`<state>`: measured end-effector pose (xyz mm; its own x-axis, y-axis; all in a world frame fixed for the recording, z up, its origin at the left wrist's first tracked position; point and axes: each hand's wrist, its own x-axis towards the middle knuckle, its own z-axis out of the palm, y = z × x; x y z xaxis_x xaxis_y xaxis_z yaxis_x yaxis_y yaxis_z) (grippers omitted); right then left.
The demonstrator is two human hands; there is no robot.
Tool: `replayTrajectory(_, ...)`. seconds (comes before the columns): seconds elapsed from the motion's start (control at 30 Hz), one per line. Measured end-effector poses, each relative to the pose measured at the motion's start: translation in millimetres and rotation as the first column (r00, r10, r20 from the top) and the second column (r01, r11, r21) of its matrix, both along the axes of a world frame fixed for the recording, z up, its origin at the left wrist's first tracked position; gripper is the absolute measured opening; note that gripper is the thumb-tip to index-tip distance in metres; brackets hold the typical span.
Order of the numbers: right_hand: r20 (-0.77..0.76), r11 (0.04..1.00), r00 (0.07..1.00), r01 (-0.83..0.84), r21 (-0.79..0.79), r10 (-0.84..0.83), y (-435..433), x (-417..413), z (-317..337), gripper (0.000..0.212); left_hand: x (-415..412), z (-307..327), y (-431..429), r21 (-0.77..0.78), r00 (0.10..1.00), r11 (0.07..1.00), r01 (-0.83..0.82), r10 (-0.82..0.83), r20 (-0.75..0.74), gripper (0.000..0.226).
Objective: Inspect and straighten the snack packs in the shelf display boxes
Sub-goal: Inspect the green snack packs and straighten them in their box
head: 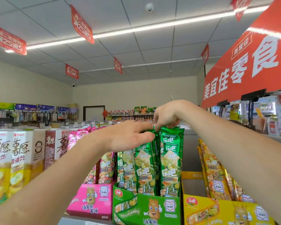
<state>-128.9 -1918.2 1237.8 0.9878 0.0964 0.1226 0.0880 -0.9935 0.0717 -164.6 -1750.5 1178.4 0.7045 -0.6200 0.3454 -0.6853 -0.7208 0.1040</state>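
Several tall green snack packs [170, 161] stand upright in a green display box [152, 207] at the centre of the shelf top. My left hand [128, 137] reaches in from the left and pinches the top edge of a green pack between thumb and fingers. My right hand [166, 116] comes from the right, fingers curled down, and grips the top of the rightmost green packs. A pink display box [89, 202] with pink packs [105, 166] stands to the left. At the right is a yellow display box [217, 211] whose yellow packs [216, 174] lean to the left.
White and yellow cartons of chips [18, 159] fill the shelf top on the far left. A large red store sign [250, 62] hangs at the upper right. More shelving and wall racks stand across the aisle behind. Red promo flags hang from the ceiling.
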Motion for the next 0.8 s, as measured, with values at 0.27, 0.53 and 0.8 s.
replayTrajectory(0.27,0.083,0.978,0.996,0.028,-0.208,-0.011,8.8,22.4,-8.6,0.019,0.2,-4.5,6.8,-0.004,0.999,1.000,-0.009,0.009,-0.050,0.092)
replayTrajectory(0.53,0.296,0.968,0.951,-0.149,0.201,0.085,-4.0,-11.7,1.4,0.016,-3.3,-4.3,8.8,0.020,0.995,0.999,0.031,-0.029,-0.090,0.119)
replayTrajectory(0.8,0.913,0.664,0.396,-0.657,0.357,-0.099,-16.2,-36.7,1.0,0.019,-0.5,-9.0,5.7,0.016,0.998,0.999,0.037,-0.038,0.041,0.108)
